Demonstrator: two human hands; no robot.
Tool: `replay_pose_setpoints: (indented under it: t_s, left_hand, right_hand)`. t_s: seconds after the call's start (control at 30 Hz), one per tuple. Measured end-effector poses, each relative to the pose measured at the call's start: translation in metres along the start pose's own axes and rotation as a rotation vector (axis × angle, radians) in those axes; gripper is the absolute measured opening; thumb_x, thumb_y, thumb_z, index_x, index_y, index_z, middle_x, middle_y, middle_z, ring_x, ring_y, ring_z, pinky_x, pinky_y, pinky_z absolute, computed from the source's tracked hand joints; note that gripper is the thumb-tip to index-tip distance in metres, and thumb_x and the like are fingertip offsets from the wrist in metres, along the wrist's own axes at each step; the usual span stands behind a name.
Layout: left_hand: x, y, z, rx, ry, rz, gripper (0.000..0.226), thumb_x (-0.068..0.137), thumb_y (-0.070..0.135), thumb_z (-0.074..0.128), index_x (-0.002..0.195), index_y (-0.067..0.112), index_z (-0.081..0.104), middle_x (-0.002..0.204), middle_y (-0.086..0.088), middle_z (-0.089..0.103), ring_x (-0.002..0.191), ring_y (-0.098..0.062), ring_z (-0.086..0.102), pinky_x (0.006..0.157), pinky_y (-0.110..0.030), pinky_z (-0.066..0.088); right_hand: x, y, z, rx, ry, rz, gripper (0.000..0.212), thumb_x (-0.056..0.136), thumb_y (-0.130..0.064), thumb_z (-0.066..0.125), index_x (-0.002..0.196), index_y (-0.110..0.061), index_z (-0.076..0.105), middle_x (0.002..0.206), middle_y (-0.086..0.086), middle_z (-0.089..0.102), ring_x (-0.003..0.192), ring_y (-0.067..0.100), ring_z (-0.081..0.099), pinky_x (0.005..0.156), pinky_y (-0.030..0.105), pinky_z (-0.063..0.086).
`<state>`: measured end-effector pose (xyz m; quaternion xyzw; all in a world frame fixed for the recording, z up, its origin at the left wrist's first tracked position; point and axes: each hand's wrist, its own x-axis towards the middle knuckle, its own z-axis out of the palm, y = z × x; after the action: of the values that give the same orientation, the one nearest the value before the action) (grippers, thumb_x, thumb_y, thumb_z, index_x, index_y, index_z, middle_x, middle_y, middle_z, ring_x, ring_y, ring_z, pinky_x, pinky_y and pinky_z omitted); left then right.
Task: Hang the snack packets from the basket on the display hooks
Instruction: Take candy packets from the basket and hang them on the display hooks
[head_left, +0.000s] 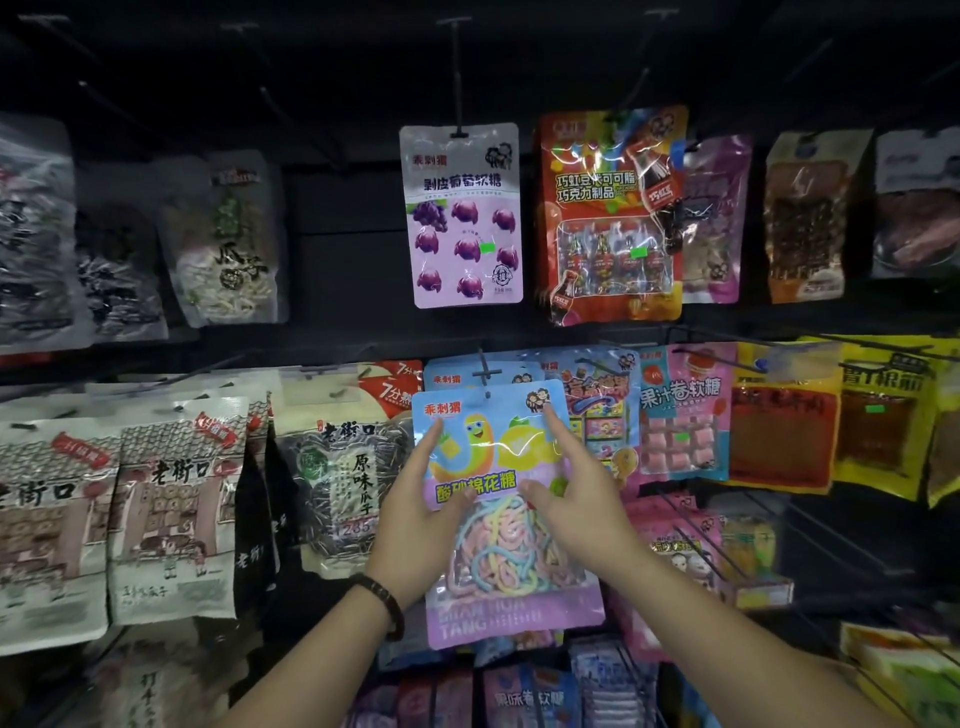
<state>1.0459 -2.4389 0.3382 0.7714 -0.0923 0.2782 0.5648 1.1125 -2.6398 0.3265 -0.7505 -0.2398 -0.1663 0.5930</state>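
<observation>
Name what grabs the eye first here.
Dead centre, a pastel packet of rainbow candy ropes has its top at a hook, with the left hand and right hand spread on its front. Above it, a lilac grape-sweet packet hangs against the dark back panel.

**Snack rack counts**

Hands: two, left hand (415, 514) and right hand (576, 499). One blue-and-lilac plastic packet of rope candy (498, 545), one lilac plastic grape-gummy packet (462, 218), one orange plastic cola-bottle chocolate packet (608, 218). Two front white seed packets with house drawings (171, 509), more behind, uncountable. One dark beaded bracelet (382, 597).
</observation>
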Motion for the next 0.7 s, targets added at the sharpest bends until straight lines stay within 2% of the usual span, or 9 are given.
replay_pose_setpoints:
  t_s: [0.07, 0.13, 0.2, 0.27, 0.33, 0.37, 0.47, 0.6, 0.7]
  left_hand:
    - [0.004, -0.004, 0.000, 0.032, -0.001, -0.007, 0.084, 0.095, 0.008, 0.074, 0.158, 0.048, 0.034, 0.156, 0.027, 0.041, 0.138, 0.017, 0.041, 0.113, -0.025, 0.048]
    - [0.012, -0.006, 0.001, 0.080, -0.008, -0.019, 0.085, 0.095, 0.011, 0.075, 0.159, 0.046, 0.032, 0.156, 0.026, 0.040, 0.130, 0.023, 0.042, 0.102, -0.009, 0.046]
    - [0.023, -0.007, 0.001, 0.129, -0.019, -0.040, 0.086, 0.094, 0.014, 0.077, 0.162, 0.040, 0.029, 0.161, 0.017, 0.038, 0.141, 0.003, 0.042, 0.110, -0.019, 0.046]
    - [0.035, -0.008, 0.002, 0.172, -0.027, -0.074, 0.088, 0.094, 0.016, 0.078, 0.163, 0.035, 0.027, 0.160, 0.004, 0.040, 0.144, -0.016, 0.046, 0.117, -0.042, 0.045]
    - [0.045, -0.008, 0.006, 0.239, -0.002, -0.094, 0.090, 0.093, 0.015, 0.077, 0.164, 0.033, 0.025, 0.152, -0.002, 0.043, 0.139, -0.020, 0.049, 0.116, -0.040, 0.044]
    - [0.049, -0.008, 0.009, 0.279, 0.015, -0.094, 0.092, 0.092, 0.013, 0.077, 0.165, 0.032, 0.024, 0.147, -0.004, 0.043, 0.136, -0.022, 0.049, 0.112, -0.035, 0.045]
    - [0.063, -0.008, 0.017, 0.342, 0.001, -0.121, 0.103, 0.088, 0.011, 0.074, 0.167, 0.031, 0.012, 0.142, -0.013, 0.037, 0.134, -0.029, 0.045, 0.111, -0.037, 0.047]
    - [0.074, -0.010, 0.030, 0.363, -0.031, -0.235, 0.107, 0.092, 0.029, 0.073, 0.165, 0.038, -0.005, 0.155, -0.018, 0.020, 0.142, -0.039, 0.039, 0.115, -0.049, 0.045]
    - [0.072, -0.015, 0.035, 0.337, -0.038, -0.231, 0.110, 0.092, 0.027, 0.073, 0.164, 0.039, -0.010, 0.161, -0.019, 0.013, 0.149, -0.038, 0.030, 0.121, -0.049, 0.037]
  right_hand:
    - [0.002, -0.001, 0.000, -0.020, -0.020, -0.002, 0.091, 0.097, -0.017, 0.076, 0.160, -0.057, 0.025, 0.153, -0.033, 0.028, 0.126, -0.018, 0.043, 0.089, 0.008, 0.050]
    - [0.008, -0.005, 0.001, -0.065, -0.029, 0.017, 0.090, 0.097, -0.018, 0.075, 0.161, -0.055, 0.024, 0.159, -0.029, 0.029, 0.125, -0.013, 0.047, 0.101, 0.034, 0.055]
    - [0.017, -0.008, 0.003, -0.106, -0.015, 0.025, 0.090, 0.098, -0.016, 0.074, 0.165, -0.047, 0.023, 0.169, -0.018, 0.030, 0.146, 0.003, 0.039, 0.116, 0.045, 0.047]
    - [0.028, -0.007, 0.006, -0.169, 0.000, 0.025, 0.090, 0.099, -0.015, 0.073, 0.167, -0.040, 0.019, 0.171, -0.009, 0.030, 0.156, 0.016, 0.031, 0.122, 0.041, 0.037]
    - [0.039, -0.005, 0.010, -0.244, -0.014, 0.057, 0.093, 0.099, -0.017, 0.071, 0.168, -0.039, 0.012, 0.168, 0.000, 0.031, 0.143, 0.014, 0.043, 0.112, 0.034, 0.043]
    - [0.044, -0.003, 0.013, -0.278, -0.030, 0.082, 0.097, 0.099, -0.017, 0.071, 0.168, -0.041, 0.008, 0.165, 0.003, 0.032, 0.124, 0.007, 0.051, 0.098, 0.028, 0.048]
    - [0.062, 0.004, 0.020, -0.388, -0.080, 0.143, 0.108, 0.095, -0.019, 0.071, 0.166, -0.046, -0.006, 0.158, 0.008, 0.030, 0.081, 0.001, 0.046, 0.063, 0.016, 0.036]
    - [0.075, 0.009, 0.023, -0.461, -0.100, 0.184, 0.116, 0.093, -0.022, 0.073, 0.161, -0.054, -0.015, 0.163, 0.013, 0.024, 0.077, 0.006, 0.044, 0.058, 0.023, 0.035]
    - [0.076, 0.012, 0.021, -0.450, -0.131, 0.187, 0.117, 0.093, -0.021, 0.075, 0.161, -0.055, -0.015, 0.168, 0.009, 0.018, 0.095, 0.016, 0.054, 0.061, 0.021, 0.043]
